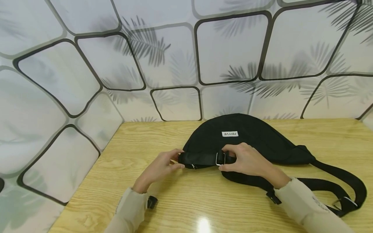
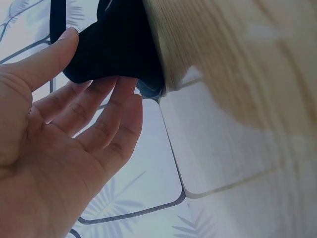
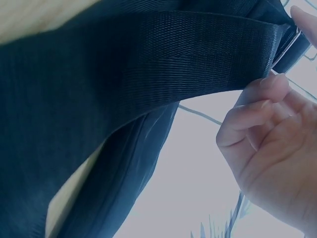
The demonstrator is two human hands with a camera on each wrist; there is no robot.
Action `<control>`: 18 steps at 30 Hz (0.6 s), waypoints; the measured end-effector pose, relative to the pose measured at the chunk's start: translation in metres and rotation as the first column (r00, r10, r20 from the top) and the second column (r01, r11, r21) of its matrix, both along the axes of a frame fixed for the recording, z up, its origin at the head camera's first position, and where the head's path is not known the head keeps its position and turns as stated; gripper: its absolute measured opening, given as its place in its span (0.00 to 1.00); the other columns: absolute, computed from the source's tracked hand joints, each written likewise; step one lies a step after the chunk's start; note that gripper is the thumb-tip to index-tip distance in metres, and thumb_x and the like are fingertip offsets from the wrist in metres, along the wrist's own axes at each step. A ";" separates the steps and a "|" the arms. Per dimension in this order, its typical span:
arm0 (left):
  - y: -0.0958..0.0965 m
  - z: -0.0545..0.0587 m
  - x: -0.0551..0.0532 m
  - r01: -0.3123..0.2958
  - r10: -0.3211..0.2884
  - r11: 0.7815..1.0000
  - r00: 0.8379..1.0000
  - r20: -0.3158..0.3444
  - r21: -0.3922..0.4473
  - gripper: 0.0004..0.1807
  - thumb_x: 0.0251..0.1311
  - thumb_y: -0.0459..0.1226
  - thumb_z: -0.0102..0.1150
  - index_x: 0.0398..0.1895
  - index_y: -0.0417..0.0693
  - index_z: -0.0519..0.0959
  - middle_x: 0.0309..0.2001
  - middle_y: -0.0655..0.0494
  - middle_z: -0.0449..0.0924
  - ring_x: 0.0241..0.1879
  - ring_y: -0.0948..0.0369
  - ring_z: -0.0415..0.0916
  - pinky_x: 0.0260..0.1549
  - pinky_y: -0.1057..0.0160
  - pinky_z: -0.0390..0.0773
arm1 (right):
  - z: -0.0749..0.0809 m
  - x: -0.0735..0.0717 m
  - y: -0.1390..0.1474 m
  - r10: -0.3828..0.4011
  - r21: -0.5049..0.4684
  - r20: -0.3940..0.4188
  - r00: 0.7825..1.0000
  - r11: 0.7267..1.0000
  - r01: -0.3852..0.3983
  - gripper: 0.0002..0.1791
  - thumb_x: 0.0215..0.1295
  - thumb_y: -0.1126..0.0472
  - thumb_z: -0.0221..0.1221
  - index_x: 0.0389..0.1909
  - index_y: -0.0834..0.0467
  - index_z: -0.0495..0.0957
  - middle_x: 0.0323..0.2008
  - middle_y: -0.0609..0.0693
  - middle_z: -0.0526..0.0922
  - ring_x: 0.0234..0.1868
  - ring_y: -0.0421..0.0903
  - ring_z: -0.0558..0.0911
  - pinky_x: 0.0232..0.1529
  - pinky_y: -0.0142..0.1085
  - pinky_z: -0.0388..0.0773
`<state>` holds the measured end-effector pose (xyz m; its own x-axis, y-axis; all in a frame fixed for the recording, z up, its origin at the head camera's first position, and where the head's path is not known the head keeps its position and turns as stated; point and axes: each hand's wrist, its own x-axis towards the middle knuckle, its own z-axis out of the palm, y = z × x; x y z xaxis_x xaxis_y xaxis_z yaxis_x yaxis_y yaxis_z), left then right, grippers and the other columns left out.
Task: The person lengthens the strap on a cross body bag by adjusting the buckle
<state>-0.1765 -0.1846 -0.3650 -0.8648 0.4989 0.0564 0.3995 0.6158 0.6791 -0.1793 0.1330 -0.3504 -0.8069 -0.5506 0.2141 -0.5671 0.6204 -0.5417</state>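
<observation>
A black sling bag (image 1: 250,129) lies flat with a small white label (image 1: 230,134) on its front, its lettering upside down. At its left end, my left hand (image 1: 159,167) holds the bag's corner between thumb and fingers. In the left wrist view, the fingers pass behind the black fabric (image 2: 116,49) and the thumb meets its other edge. My right hand (image 1: 249,161) pinches the black strap at a metal slide buckle (image 1: 217,159), in front of the bag. The right wrist view has the wide woven strap (image 3: 188,59) running up to those fingertips.
The wooden table (image 1: 186,200) meets a patterned wall (image 1: 175,58) at the back and left. The strap's loose loop (image 1: 359,189) spreads to the right, with a black plastic clip (image 1: 273,197) by the right sleeve. Another small black piece (image 1: 152,202) shows beside the left sleeve.
</observation>
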 end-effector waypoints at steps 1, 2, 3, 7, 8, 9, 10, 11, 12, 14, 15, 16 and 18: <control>0.000 0.000 0.000 -0.003 0.003 1.000 1.000 0.000 0.000 0.22 0.68 0.32 0.64 0.63 0.35 0.75 0.47 0.46 0.84 0.48 0.50 0.81 0.47 0.52 0.81 | 0.000 0.000 0.002 -0.003 0.004 -0.005 1.000 1.000 0.003 0.28 0.53 0.46 0.73 0.48 0.61 0.83 0.24 0.39 0.75 0.21 0.36 0.66 0.21 0.32 0.62; 0.000 0.000 0.000 -0.005 0.005 1.000 1.000 0.001 0.001 0.22 0.68 0.32 0.64 0.63 0.35 0.75 0.47 0.45 0.84 0.48 0.50 0.81 0.47 0.52 0.81 | -0.001 0.000 0.003 -0.004 0.007 -0.008 1.000 1.000 0.004 0.28 0.53 0.46 0.73 0.48 0.62 0.83 0.23 0.39 0.75 0.21 0.36 0.66 0.21 0.32 0.62; 0.000 0.000 0.000 -0.006 0.005 1.000 1.000 0.003 0.002 0.22 0.68 0.32 0.64 0.63 0.35 0.75 0.47 0.45 0.84 0.48 0.50 0.81 0.47 0.52 0.81 | -0.001 0.000 0.005 -0.006 0.010 -0.009 1.000 1.000 0.006 0.28 0.53 0.46 0.73 0.48 0.62 0.83 0.23 0.39 0.75 0.21 0.36 0.65 0.21 0.31 0.62; 0.000 0.001 -0.001 -0.002 0.002 1.000 1.000 0.010 0.002 0.23 0.68 0.32 0.64 0.64 0.34 0.74 0.49 0.43 0.83 0.49 0.49 0.81 0.48 0.52 0.81 | -0.002 0.000 0.010 -0.007 0.020 -0.013 1.000 1.000 0.007 0.28 0.54 0.45 0.73 0.49 0.61 0.83 0.21 0.38 0.72 0.19 0.35 0.64 0.21 0.31 0.60; 0.000 0.001 -0.001 -0.006 0.006 1.000 1.000 0.008 -0.002 0.23 0.68 0.31 0.63 0.64 0.34 0.74 0.49 0.43 0.83 0.50 0.48 0.81 0.48 0.52 0.82 | -0.003 0.000 0.012 -0.008 0.022 -0.015 1.000 1.000 0.008 0.28 0.54 0.45 0.73 0.48 0.61 0.83 0.21 0.38 0.71 0.19 0.35 0.63 0.20 0.31 0.59; -0.001 0.001 -0.001 -0.012 0.012 1.000 1.000 0.007 -0.006 0.23 0.68 0.31 0.63 0.64 0.34 0.73 0.49 0.43 0.83 0.50 0.48 0.81 0.48 0.52 0.82 | -0.003 0.000 0.013 -0.009 0.024 -0.021 1.000 1.000 0.010 0.27 0.54 0.45 0.73 0.48 0.61 0.84 0.20 0.38 0.70 0.19 0.35 0.63 0.20 0.31 0.58; -0.002 0.000 -0.001 -0.019 0.019 1.000 1.000 0.005 -0.009 0.23 0.68 0.31 0.63 0.65 0.34 0.73 0.49 0.42 0.83 0.50 0.48 0.81 0.48 0.52 0.82 | -0.004 0.000 0.014 -0.011 0.023 -0.024 1.000 1.000 0.011 0.26 0.54 0.46 0.73 0.47 0.60 0.84 0.20 0.38 0.69 0.18 0.34 0.62 0.20 0.31 0.58; -0.003 0.000 -0.001 -0.025 0.025 1.000 1.000 0.001 -0.012 0.23 0.68 0.31 0.63 0.65 0.34 0.73 0.50 0.42 0.83 0.50 0.48 0.81 0.47 0.52 0.82 | -0.005 0.000 0.016 -0.012 0.024 -0.024 1.000 1.000 0.013 0.26 0.54 0.46 0.73 0.46 0.59 0.84 0.19 0.37 0.68 0.18 0.34 0.62 0.20 0.30 0.57; -0.004 0.000 -0.002 -0.029 0.029 0.999 1.000 -0.003 -0.013 0.23 0.68 0.30 0.63 0.64 0.34 0.73 0.50 0.42 0.83 0.50 0.48 0.81 0.47 0.52 0.82 | -0.006 0.000 0.017 -0.015 0.027 -0.023 1.000 1.000 0.015 0.25 0.54 0.46 0.73 0.46 0.59 0.84 0.19 0.37 0.68 0.17 0.34 0.61 0.20 0.30 0.57; -0.006 -0.001 -0.002 -0.031 0.031 0.999 0.999 -0.009 -0.011 0.23 0.67 0.30 0.64 0.64 0.33 0.74 0.49 0.42 0.83 0.50 0.48 0.81 0.47 0.51 0.82 | -0.007 -0.001 0.019 -0.019 0.030 -0.019 1.000 0.999 0.019 0.23 0.54 0.46 0.73 0.45 0.57 0.84 0.18 0.37 0.67 0.17 0.34 0.61 0.20 0.30 0.56; -0.007 -0.001 -0.002 -0.027 0.027 1.000 1.000 -0.010 -0.007 0.23 0.67 0.30 0.64 0.63 0.33 0.74 0.49 0.43 0.83 0.50 0.48 0.81 0.47 0.51 0.82 | -0.008 -0.001 0.019 -0.020 0.031 -0.015 1.000 0.999 0.021 0.23 0.53 0.46 0.73 0.44 0.57 0.84 0.18 0.37 0.67 0.17 0.34 0.61 0.20 0.30 0.56; -0.007 -0.001 -0.002 -0.022 0.022 1.000 1.000 -0.012 -0.006 0.23 0.67 0.30 0.64 0.63 0.33 0.74 0.49 0.43 0.83 0.49 0.47 0.81 0.47 0.51 0.82 | -0.008 0.000 0.020 -0.022 0.033 -0.009 1.000 0.999 0.022 0.23 0.53 0.46 0.73 0.44 0.56 0.84 0.17 0.37 0.67 0.17 0.34 0.61 0.20 0.30 0.56; -0.008 -0.001 -0.001 -0.019 0.018 1.000 1.000 -0.012 -0.010 0.22 0.66 0.30 0.65 0.62 0.34 0.75 0.49 0.43 0.83 0.49 0.48 0.81 0.47 0.50 0.82 | -0.009 0.000 0.019 -0.022 0.036 0.001 1.000 0.999 0.022 0.23 0.53 0.46 0.73 0.44 0.56 0.84 0.17 0.36 0.66 0.16 0.34 0.60 0.19 0.30 0.55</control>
<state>-0.1778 -0.1921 -0.3656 -0.8732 0.4834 0.0623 0.3963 0.6298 0.6680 -0.1793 0.1524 -0.3598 -0.8193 -0.5397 0.1935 -0.5522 0.6519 -0.5197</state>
